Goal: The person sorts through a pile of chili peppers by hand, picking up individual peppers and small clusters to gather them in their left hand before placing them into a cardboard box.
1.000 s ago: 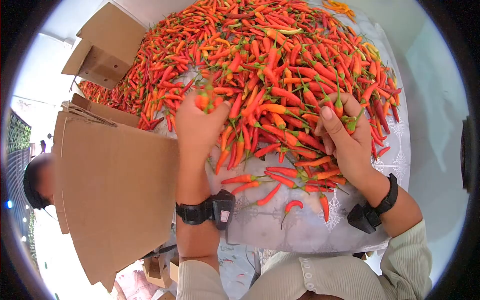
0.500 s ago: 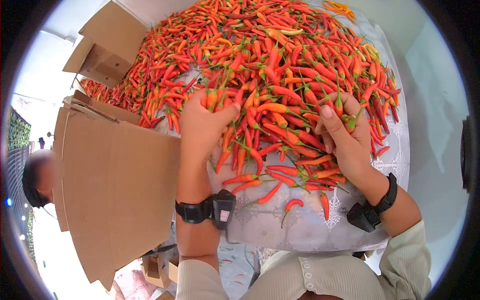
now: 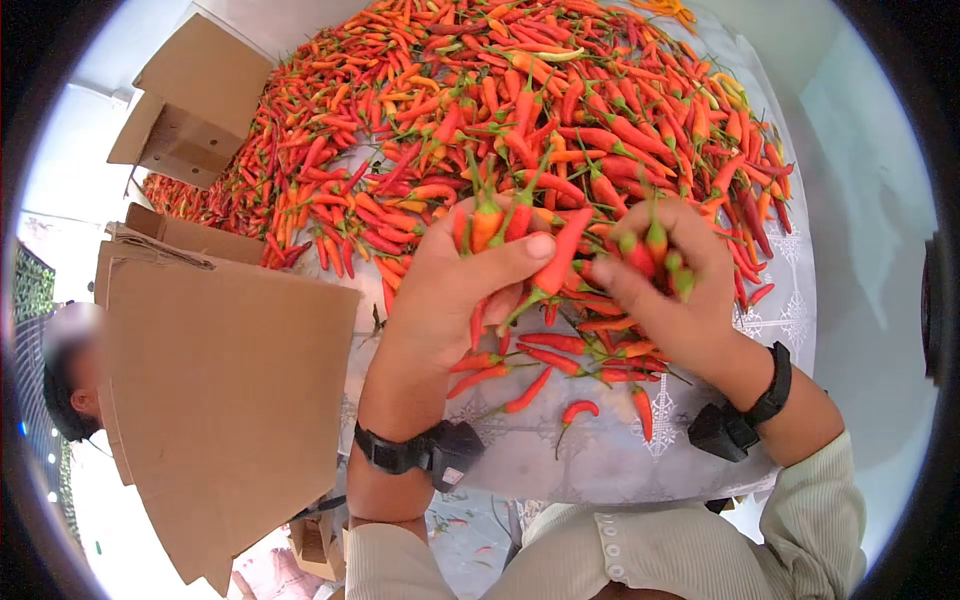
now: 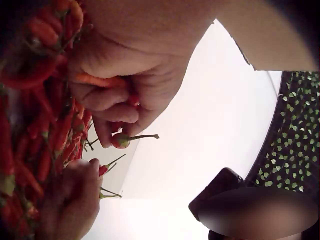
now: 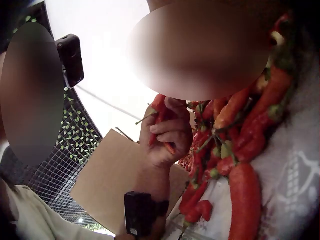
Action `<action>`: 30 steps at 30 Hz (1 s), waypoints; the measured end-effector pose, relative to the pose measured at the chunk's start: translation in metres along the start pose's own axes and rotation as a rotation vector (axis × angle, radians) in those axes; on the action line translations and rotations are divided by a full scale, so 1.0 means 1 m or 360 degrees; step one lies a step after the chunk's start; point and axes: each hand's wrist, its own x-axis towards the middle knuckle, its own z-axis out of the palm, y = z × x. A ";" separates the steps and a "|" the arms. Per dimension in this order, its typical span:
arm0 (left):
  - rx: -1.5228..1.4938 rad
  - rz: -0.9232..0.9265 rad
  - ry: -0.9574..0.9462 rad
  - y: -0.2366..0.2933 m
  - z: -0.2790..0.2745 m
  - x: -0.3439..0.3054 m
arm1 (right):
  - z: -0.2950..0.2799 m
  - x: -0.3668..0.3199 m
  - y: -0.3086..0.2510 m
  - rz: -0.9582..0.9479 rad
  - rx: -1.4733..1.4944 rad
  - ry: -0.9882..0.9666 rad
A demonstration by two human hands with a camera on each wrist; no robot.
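Note:
My left hand (image 3: pixel 425 300) grips several red and orange chili peppers, their green stems pointing up past the fingers. Under its thumb a larger red chili pepper (image 3: pixel 565 250) slants with its stem end down toward the palm. Close beside it on the right, my right hand (image 3: pixel 690 305) holds a few more chili peppers (image 3: pixel 655 240) in curled fingers, slightly blurred. In the right wrist view the left hand (image 5: pixel 172 135) shows red chili peppers between its fingers. Both hands are over the near edge of a big heap of chili peppers (image 3: pixel 600 130).
Loose chili peppers (image 3: pixel 578 410) lie on the patterned table cover (image 3: pixel 600 470) in front of the heap. A large open cardboard box (image 3: pixel 230 390) stands left of the left forearm, with another cardboard box (image 3: pixel 205 95) behind. A wall (image 3: pixel 870 230) runs along the right.
My left hand has moved right toward the right hand, and a red chili pepper now shows under its thumb. The right thumb has swung left, away from the stems. The head view has shifted slightly.

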 end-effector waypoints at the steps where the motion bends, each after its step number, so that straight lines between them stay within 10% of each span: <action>1: 0.0068 0.0002 -0.0023 -0.003 0.001 0.003 | -0.003 0.001 -0.004 -0.0241 -0.0266 -0.0111; 19: 0.0176 0.0308 0.0162 0.012 -0.002 -0.011 | -0.003 0.003 0.000 -0.0525 -0.0422 -0.0027; 30: 0.1286 0.0547 0.0753 0.019 -0.052 -0.005 | 0.004 -0.003 -0.010 0.0542 0.0433 0.0115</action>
